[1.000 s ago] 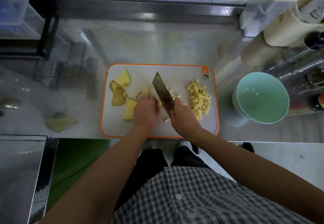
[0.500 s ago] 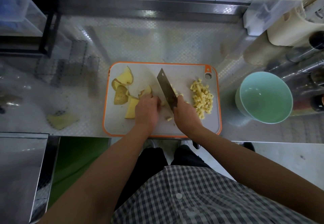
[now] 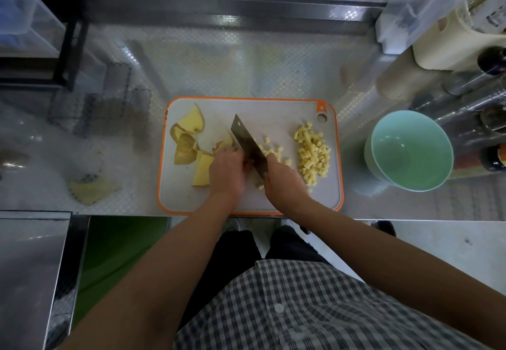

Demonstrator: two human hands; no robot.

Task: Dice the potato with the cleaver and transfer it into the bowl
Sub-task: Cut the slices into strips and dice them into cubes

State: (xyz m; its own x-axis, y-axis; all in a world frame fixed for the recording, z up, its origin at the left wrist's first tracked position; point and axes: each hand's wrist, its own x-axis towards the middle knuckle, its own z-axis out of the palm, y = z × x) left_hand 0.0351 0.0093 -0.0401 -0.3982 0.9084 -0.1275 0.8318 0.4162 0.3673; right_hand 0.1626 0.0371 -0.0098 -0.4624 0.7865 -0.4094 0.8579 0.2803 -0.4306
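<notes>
A grey cutting board with an orange rim (image 3: 273,199) lies on the steel counter. My right hand (image 3: 284,182) grips the cleaver (image 3: 247,144), its blade slanting up-left across the board. My left hand (image 3: 227,170) curls over a potato piece right beside the blade; the piece is mostly hidden. Potato slabs and peel pieces (image 3: 191,141) lie on the board's left side. A pile of diced potato (image 3: 313,152) sits on the right, with a few loose cubes (image 3: 269,144) next to the blade. An empty mint-green bowl (image 3: 383,174) stands right of the board.
A scrap of peel (image 3: 91,191) lies on the counter left of the board. Bottles and containers (image 3: 482,81) crowd the right rear. A black rack (image 3: 65,48) stands at the left rear. The counter's front edge runs just below the board.
The cleaver has kept chopping next to my left hand, and a few more loose cubes lie right of the blade. Both hands stay in the same place on the board.
</notes>
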